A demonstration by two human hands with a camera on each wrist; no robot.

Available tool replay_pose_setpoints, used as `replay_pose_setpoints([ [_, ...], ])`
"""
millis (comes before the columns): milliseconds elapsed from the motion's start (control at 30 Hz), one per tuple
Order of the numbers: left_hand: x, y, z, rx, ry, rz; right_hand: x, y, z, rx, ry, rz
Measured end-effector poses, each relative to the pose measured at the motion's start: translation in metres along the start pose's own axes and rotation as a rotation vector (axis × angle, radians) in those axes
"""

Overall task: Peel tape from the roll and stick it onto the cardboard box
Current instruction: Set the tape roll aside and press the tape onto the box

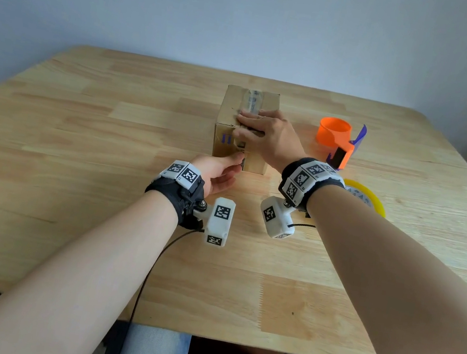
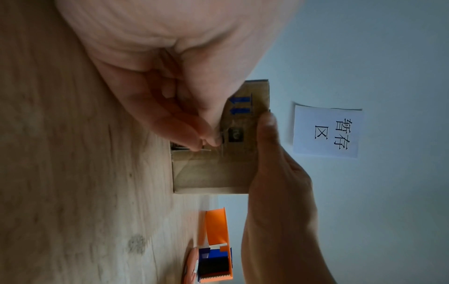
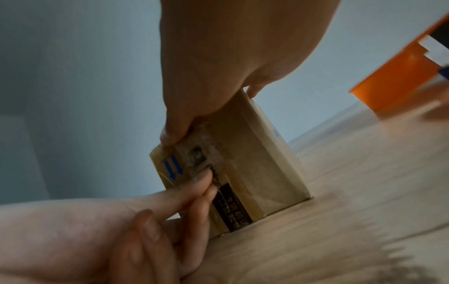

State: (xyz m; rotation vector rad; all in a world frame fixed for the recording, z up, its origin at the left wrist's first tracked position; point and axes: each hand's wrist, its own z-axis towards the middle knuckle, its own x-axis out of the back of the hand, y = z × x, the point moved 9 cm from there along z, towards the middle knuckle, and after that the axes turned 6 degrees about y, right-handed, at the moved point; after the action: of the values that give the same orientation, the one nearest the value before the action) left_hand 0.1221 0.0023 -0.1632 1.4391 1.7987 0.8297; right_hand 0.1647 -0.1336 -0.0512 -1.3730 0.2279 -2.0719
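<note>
Toward the near edge of the tabletop (image 1: pixel 73 183), both forearms reach in over the wood, each with a black wrist strap bearing white marker blocks and a small white camera unit. Just beyond them, around the middle of the tabletop, stands the cardboard box (image 1: pixel 227 127), a small brown carton with blue arrows printed on its near face. The left hand (image 1: pixel 218 171) lies low in front of that face, its fingertips (image 3: pixel 204 176) brought together against the clear tape (image 2: pixel 216 151) that runs down the front of the box beside a dark printed label; whether they pinch the tape's edge or only press it flat cannot be told. The right hand (image 1: pixel 265 136) lies on top of the box with its fingers straight and flat across the lid, holding it down, and its thumb (image 3: pixel 173 130) hooks over the upper front edge. A strip of clear tape already crosses the lid toward the far side.

To the right of the right wrist, near the tabletop's right edge, a yellow-rimmed tape roll (image 1: pixel 371 199) lies flat, partly hidden by the wrist strap. A little farther back on the right, well apart from the box, stands an orange tape dispenser (image 1: pixel 335 137) with a blue and black cutter part. Beyond the far edge rises a pale wall (image 1: pixel 250 12), and the left wrist view shows a white paper sign (image 2: pixel 328 132) with printed characters fixed to it.
</note>
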Motion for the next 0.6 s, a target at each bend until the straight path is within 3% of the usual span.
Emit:
replay_pose_setpoints([
  [167, -0.001, -0.001, -0.004, 0.039, -0.039, -0.005, -0.004, 0.002, -0.001, 0.024, -0.034, -0.041],
  [400, 0.0, -0.009, -0.016, 0.276, -0.183, -0.142, -0.005, 0.002, -0.001, 0.024, -0.052, -0.057],
  [600, -0.005, -0.009, -0.021, 0.361, -0.226, -0.196, -0.006, 0.003, -0.001, -0.006, -0.081, -0.031],
])
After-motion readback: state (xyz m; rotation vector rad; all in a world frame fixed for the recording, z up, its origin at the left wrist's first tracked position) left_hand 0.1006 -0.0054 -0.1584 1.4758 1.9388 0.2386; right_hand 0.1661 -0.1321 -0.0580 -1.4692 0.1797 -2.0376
